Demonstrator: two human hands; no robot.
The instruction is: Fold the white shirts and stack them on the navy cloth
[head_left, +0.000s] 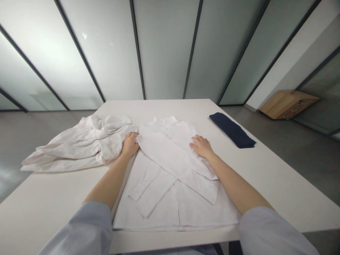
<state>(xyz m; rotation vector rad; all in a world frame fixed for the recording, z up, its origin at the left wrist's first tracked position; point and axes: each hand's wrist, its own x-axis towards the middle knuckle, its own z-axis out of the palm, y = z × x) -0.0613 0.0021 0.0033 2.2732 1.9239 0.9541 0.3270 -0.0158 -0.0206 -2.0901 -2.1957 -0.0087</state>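
In the head view, a white shirt (pixel 170 161) is lying spread out on a white table (pixel 268 180), its collar (pixel 170 121) pointing away from the person and its hem running along the near edge. One sleeve (pixel 183 170) is slanting across the front from the upper left to the lower right; the other is passing beneath it, its cuff (pixel 138 193) showing at the lower left.

The left hand (pixel 130 143) is touching the shirt's left edge near the shoulder, its fingers bunching close together at the cloth; I cannot tell whether they are pinching it. The right hand (pixel 203 146) is resting on the opposite edge, palm down, its fingers spreading slightly and lying on top of the fabric rather than gripping it. The shirt is thus stretching between the two hands, with the collar lying beyond the fingertips.

A crumpled white cloth (pixel 87 145) is lying just beside the left hand. A folded dark blue cloth (pixel 232 131) is lying to the right, apart from the right hand. A wooden cabinet (pixel 287 103) is standing on the floor beyond.
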